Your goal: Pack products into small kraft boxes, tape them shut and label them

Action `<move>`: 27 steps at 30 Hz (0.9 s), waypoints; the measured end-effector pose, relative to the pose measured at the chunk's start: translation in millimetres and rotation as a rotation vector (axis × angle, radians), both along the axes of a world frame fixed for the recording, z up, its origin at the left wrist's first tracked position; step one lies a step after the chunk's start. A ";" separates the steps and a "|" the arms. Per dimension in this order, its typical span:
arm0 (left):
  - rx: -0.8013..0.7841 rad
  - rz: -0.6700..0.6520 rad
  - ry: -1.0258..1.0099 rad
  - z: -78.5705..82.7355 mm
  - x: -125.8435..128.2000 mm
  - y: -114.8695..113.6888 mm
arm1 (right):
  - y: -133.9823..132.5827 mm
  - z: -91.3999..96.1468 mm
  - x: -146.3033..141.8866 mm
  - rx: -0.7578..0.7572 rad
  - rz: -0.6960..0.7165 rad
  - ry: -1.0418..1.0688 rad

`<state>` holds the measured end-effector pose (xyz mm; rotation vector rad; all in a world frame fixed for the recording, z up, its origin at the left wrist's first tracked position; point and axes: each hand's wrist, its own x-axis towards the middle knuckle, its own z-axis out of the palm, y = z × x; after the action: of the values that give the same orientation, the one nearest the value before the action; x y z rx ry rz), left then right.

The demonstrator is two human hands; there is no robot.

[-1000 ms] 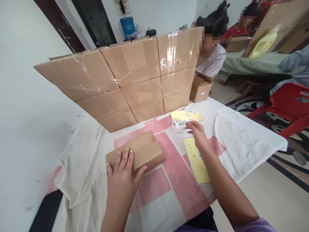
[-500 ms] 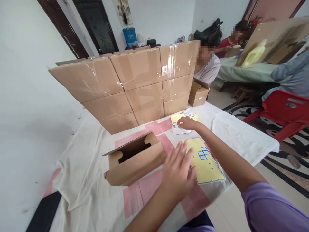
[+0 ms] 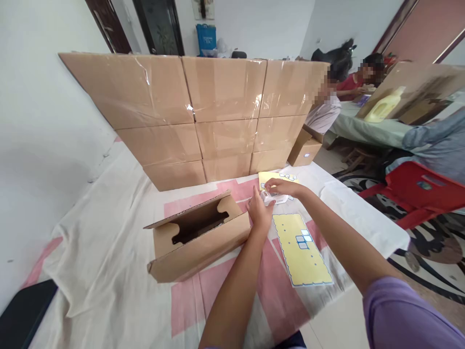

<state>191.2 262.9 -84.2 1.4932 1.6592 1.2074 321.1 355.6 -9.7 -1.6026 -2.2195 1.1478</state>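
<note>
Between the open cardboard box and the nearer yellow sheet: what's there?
The left forearm crosses between them, with pink-and-white cloth visible beside it, in the head view.

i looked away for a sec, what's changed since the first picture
The left hand came off the cardboard box, whose lid now stands open, and moved forward and right, beside the small white box. The right hand stays at that white box. The blue-edged yellow sheet and cardboard partition stayed put.
</note>
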 end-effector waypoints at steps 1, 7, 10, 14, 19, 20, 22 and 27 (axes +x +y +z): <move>0.010 0.009 -0.009 -2.4 -0.2 0.2 | -0.6 -0.8 1.7 -0.003 0.003 0.032; 0.092 0.024 -0.043 -7.4 0.1 2.6 | -1.5 -3.5 9.5 -0.001 -0.013 0.160; 0.115 0.050 -0.062 -4.8 2.2 2.4 | -3.1 -4.2 9.1 0.015 0.007 0.179; 0.112 0.115 -0.122 -1.6 2.8 5.0 | -5.6 -6.8 7.9 0.044 0.040 0.182; 0.115 0.146 -0.195 0.5 1.2 10.8 | -5.0 -12.6 13.6 0.099 0.064 0.218; 0.114 0.149 -0.207 0.8 1.2 11.6 | -4.4 -13.9 14.8 0.107 0.069 0.225; 0.112 0.148 -0.229 0.9 1.6 13.1 | -3.0 -15.9 16.1 0.121 0.086 0.238; 0.128 0.128 -0.299 -2.8 1.7 17.9 | -6.8 -16.9 15.7 0.140 0.046 0.211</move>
<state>192.9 280.8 -86.9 1.2220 1.5166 1.5490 336.7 348.9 -26.6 -1.3179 -2.1575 1.0907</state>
